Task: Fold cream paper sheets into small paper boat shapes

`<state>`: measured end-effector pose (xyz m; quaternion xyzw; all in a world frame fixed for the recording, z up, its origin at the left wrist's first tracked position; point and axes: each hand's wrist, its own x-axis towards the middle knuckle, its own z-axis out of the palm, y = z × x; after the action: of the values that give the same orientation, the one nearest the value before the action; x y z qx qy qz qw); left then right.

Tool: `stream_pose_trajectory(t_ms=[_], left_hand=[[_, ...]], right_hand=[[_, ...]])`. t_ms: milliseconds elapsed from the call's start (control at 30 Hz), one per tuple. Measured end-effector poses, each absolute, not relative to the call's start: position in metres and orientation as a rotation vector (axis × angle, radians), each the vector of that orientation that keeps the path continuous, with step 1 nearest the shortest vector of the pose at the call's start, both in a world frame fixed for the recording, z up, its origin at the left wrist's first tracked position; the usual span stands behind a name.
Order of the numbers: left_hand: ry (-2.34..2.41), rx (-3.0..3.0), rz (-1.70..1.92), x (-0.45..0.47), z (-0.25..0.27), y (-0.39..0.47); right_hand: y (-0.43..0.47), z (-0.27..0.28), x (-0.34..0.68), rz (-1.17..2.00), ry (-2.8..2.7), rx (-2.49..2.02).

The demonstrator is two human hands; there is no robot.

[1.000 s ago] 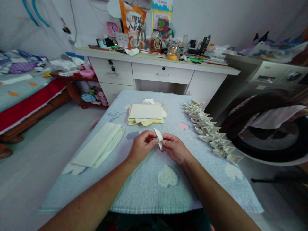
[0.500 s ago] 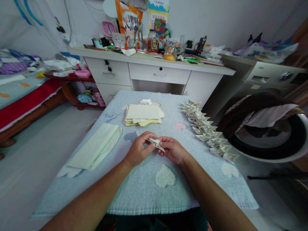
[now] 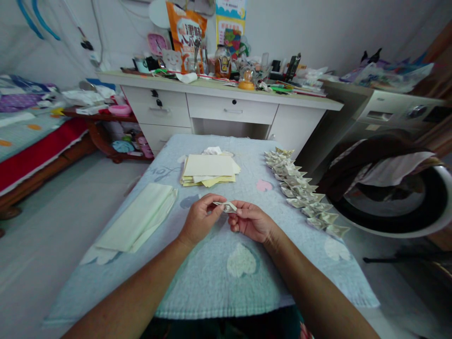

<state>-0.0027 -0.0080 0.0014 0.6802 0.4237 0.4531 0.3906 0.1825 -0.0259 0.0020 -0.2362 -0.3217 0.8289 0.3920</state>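
A small folded piece of pale paper (image 3: pixel 229 207) is held above the cloth-covered table, pinched from both sides. My left hand (image 3: pixel 204 215) grips its left end between thumb and fingers. On its right end, the thumb and fingers of my right hand (image 3: pixel 251 220) are closed, with the other fingers curled below. Part of the paper is hidden behind my fingertips. Beyond my hands lies a stack of cream and yellow paper sheets (image 3: pixel 209 165). Rows of folded paper boats (image 3: pixel 300 187) stand along the table's right side. Larger pale green folded sheets (image 3: pixel 141 217) lie at the left.
A light blue cloth with heart patterns (image 3: pixel 208 287) covers the table. Crumpled white tissue (image 3: pixel 212 150) sits behind the paper stack. Past the table stands a white desk (image 3: pixel 233 101) crowded with jars and packets. A washing machine (image 3: pixel 399 110) with its door open is at the right.
The folded paper has been turned from a slanting position to nearly level between my fingers. My right thumb has shifted slightly along its edge. Both hands still hold it.
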Motion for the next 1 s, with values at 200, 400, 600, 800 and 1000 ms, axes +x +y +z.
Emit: stream_pose_trajectory(t_ms=[200,400,600,800,1000], left_hand=[[1.071,1.883,1.107,-0.001,0.007,-0.012],[1.059,1.919,1.089,0.000,0.010,-0.012],[1.145,1.837,1.071,-0.001,0.005,-0.008],[1.208,1.729,1.059,-0.002,-0.001,-0.006],[1.159,1.638,1.048,-0.002,-0.005,-0.005]], right_hand=[[-0.027,0.001,0.181,2.087,-0.886,-0.629],[-0.027,0.002,0.180,2.083,-0.897,-0.658],[-0.024,0.001,0.181,1.948,-0.948,-0.726],[-0.021,0.000,0.182,1.596,-1.157,-0.876],[-0.019,0.001,0.185,1.382,-1.241,-1.026]])
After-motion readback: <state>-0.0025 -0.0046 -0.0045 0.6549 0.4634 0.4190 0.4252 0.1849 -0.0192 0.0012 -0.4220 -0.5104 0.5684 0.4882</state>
